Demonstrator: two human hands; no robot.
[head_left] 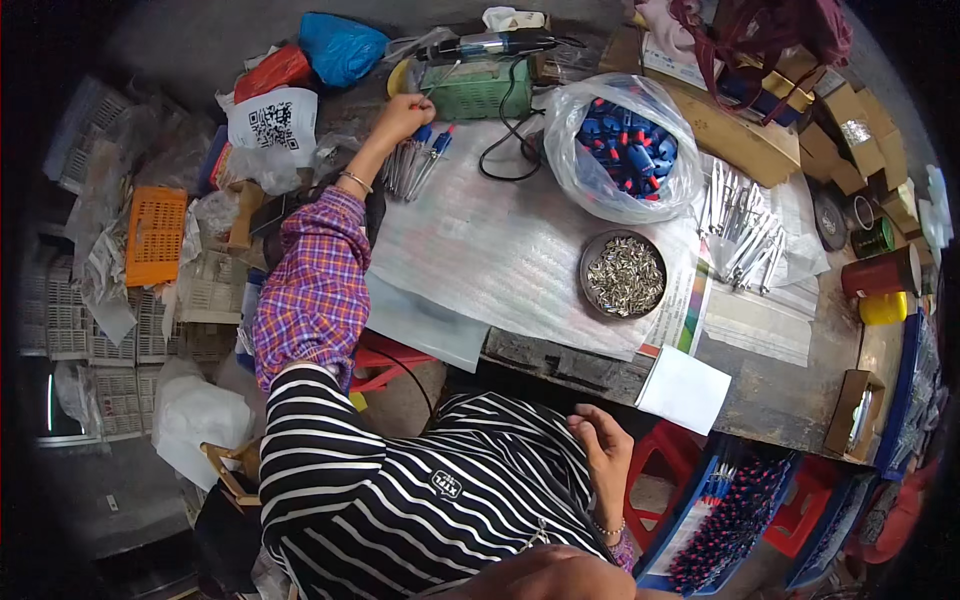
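My left hand [405, 118] reaches to the far left of the table, its fingers pinched together. Whatever it grips is too small or hidden to make out. Right under it lies a bunch of slim metal pieces with blue-and-red handles [425, 155], close to a green slotted box [478, 90]. My right hand [603, 450] hangs near my lap by the table's front edge, fingers loosely bent and apart, with nothing visible in it. A clear plastic bag [562, 150] holds many blue-and-red plastic handles [640, 155]. Nearer me is a round bowl [590, 290] of small metal parts [625, 275].
Bare metal pieces [745, 230] lie in a pile at the right. A black cable [490, 160] loops from the green box. White folded paper [685, 390] overhangs the front edge. Below it stands a blue tray [665, 550] of handled pieces. An orange basket [155, 235] stands left.
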